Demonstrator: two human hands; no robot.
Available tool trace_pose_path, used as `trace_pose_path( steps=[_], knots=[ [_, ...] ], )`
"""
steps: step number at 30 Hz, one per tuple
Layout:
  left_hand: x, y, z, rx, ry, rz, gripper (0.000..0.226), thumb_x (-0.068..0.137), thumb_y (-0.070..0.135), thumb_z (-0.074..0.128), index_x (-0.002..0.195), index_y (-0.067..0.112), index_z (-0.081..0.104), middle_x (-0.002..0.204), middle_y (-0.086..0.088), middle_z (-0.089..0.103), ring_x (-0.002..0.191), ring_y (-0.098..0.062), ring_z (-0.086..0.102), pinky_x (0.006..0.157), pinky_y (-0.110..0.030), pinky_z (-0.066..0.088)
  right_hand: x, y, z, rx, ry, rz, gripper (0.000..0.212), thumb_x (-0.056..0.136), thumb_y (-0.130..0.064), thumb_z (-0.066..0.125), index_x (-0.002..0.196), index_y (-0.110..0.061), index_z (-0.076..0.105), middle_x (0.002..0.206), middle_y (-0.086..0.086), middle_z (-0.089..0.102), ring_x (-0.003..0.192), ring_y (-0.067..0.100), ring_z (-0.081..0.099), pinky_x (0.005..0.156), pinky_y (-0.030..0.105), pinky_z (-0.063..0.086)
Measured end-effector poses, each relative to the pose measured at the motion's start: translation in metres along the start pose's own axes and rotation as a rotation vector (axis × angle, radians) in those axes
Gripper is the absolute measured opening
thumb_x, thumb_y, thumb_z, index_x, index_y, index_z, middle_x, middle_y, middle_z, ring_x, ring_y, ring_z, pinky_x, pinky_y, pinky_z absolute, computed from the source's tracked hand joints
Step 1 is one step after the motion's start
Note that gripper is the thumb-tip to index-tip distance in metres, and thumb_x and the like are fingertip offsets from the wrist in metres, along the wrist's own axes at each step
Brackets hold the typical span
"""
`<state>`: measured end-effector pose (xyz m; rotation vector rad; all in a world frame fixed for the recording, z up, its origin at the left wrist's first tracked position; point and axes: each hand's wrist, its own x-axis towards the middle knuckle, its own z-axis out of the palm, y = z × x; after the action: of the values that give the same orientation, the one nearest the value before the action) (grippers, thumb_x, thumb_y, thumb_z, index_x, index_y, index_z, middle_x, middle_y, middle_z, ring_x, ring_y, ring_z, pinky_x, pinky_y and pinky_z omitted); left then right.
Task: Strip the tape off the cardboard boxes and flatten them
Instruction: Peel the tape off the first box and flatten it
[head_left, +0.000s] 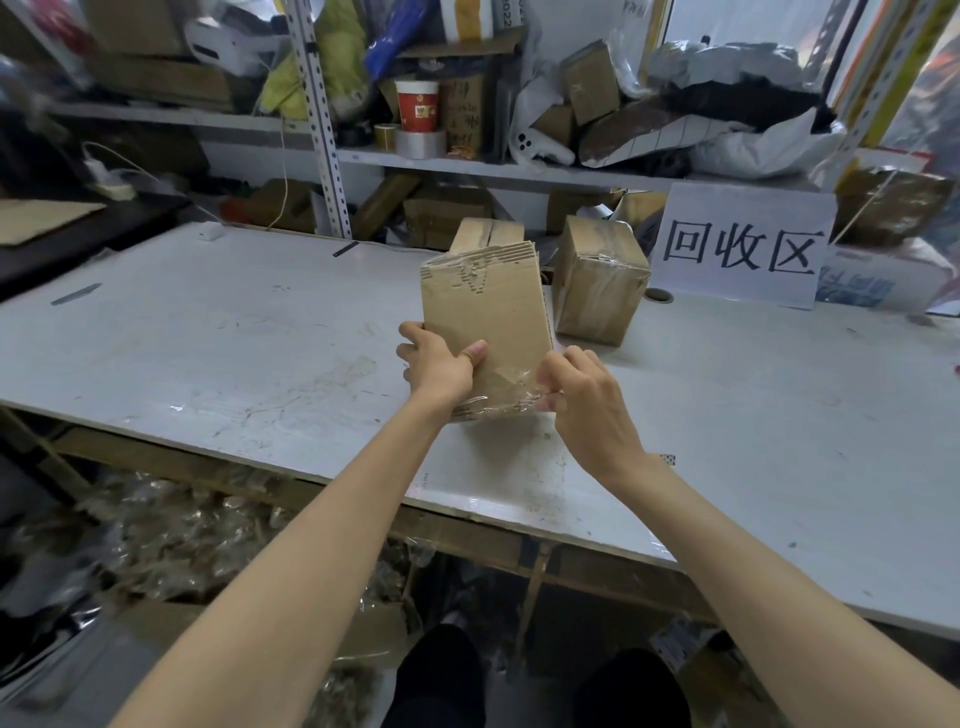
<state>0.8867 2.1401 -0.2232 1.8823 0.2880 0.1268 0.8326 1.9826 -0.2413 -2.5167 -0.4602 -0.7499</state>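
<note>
Scuffed white worktable (208, 338) — cluttered metal shelving (322, 130) behind, w/ perforated uprights.

Tan card, clear tape, off-white bench.

I see the flattened box (488, 322) in plain tan brown with paler torn scuffs near its top edge, and the tape (511, 376) on it is clear and glossy. The table (208, 338) reads off-white with grey scratches and smudges. The sign (743, 247) is white with bold black characters, the paper cup (417, 106) red below a white rim, and the tape roll (421, 143) silver-grey.
</note>
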Motion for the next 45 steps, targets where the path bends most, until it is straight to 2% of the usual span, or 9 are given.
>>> trace_pose_path(
  steps=[8,15,21,25,27,32,36,40,45],
  knots=[
    [-0.011,-0.016,0.001,0.113,-0.124,0.149,0.108,0.078,0.028,0.082,0.149,0.035,0.000,0.140,-0.012,0.022,0.129,-0.034,0.034,0.111,-0.050,0.035,-0.003,0.016,0.009,-0.017,-0.030,0.069,0.014,0.079,0.016,0.057,0.080,0.003,0.060,0.085,0.011,0.052,0.083,0.024,0.046,0.071,0.023,0.035],
    [0.002,-0.018,-0.007,0.062,-0.094,0.140,0.109,0.085,0.019,0.075,0.152,0.038,-0.009,0.145,-0.010,0.024,0.133,-0.033,0.037,0.111,-0.055,0.036,0.002,0.020,-0.007,0.186,-0.181,0.054,0.023,0.083,0.018,0.047,0.075,-0.003,0.046,0.085,0.002,0.041,0.076,0.021,0.044,0.070,0.028,0.044],
    [0.003,-0.022,-0.011,0.043,-0.115,0.101,0.109,0.088,0.022,0.072,0.150,0.044,-0.015,0.142,-0.011,0.025,0.130,-0.032,0.039,0.109,-0.054,0.038,0.005,0.010,-0.002,0.320,0.006,0.307,0.033,0.078,-0.018,0.076,0.066,-0.010,0.046,0.083,0.009,0.052,0.077,0.026,0.056,0.074,0.035,0.052],
    [0.002,-0.022,-0.013,0.047,-0.115,0.084,0.109,0.090,0.024,0.070,0.149,0.043,-0.019,0.142,-0.011,0.024,0.131,-0.032,0.037,0.110,-0.055,0.037,0.012,0.005,0.001,0.333,0.026,0.321,0.035,0.069,-0.003,0.082,0.078,-0.010,0.049,0.085,0.007,0.059,0.080,0.022,0.060,0.068,0.035,0.057],
    [0.004,-0.023,-0.017,0.033,-0.109,0.071,0.107,0.091,0.024,0.069,0.151,0.040,-0.018,0.143,-0.011,0.023,0.132,-0.033,0.036,0.110,-0.055,0.036,0.016,0.009,-0.006,0.477,-0.027,0.377,0.040,0.063,0.002,0.084,0.087,-0.013,0.055,0.090,0.003,0.062,0.083,0.017,0.065,0.065,0.027,0.058],
    [-0.004,-0.020,-0.021,0.123,-0.061,0.088,0.100,0.090,0.038,0.066,0.157,0.023,-0.007,0.148,-0.011,0.014,0.138,-0.033,0.018,0.114,-0.050,0.026,0.017,0.007,-0.015,0.578,-0.085,0.320,0.033,0.065,0.017,0.070,0.085,-0.009,0.070,0.082,0.005,0.071,0.078,0.018,0.070,0.073,0.035,0.060],
    [-0.015,-0.004,-0.018,0.252,-0.111,0.018,0.144,0.051,0.081,0.070,0.154,0.019,-0.011,0.152,-0.014,0.008,0.140,-0.038,0.015,0.114,-0.060,0.026,0.016,-0.007,-0.011,0.559,-0.066,0.240,0.025,0.067,0.012,0.072,0.084,-0.007,0.071,0.080,0.006,0.072,0.077,0.017,0.071,0.072,0.035,0.060],
    [-0.008,-0.002,-0.029,0.117,-0.087,-0.014,0.140,0.048,0.063,0.088,0.153,0.029,0.002,0.146,-0.013,0.021,0.136,-0.037,0.031,0.107,-0.054,0.042,0.018,-0.010,-0.018,0.559,-0.047,0.253,0.024,0.066,0.013,0.073,0.080,-0.007,0.073,0.080,0.006,0.073,0.076,0.015,0.071,0.069,0.029,0.059],
    [-0.008,-0.006,-0.039,-0.111,-0.194,-0.003,0.131,0.040,0.063,0.080,0.150,0.029,0.020,0.142,-0.009,0.039,0.126,-0.028,0.045,0.096,-0.043,0.051,0.023,0.002,-0.032,0.462,0.062,0.378,0.038,0.065,0.020,0.053,0.065,-0.012,0.073,0.067,0.006,0.070,0.065,0.016,0.066,0.057,0.019,0.055]
  ],
)
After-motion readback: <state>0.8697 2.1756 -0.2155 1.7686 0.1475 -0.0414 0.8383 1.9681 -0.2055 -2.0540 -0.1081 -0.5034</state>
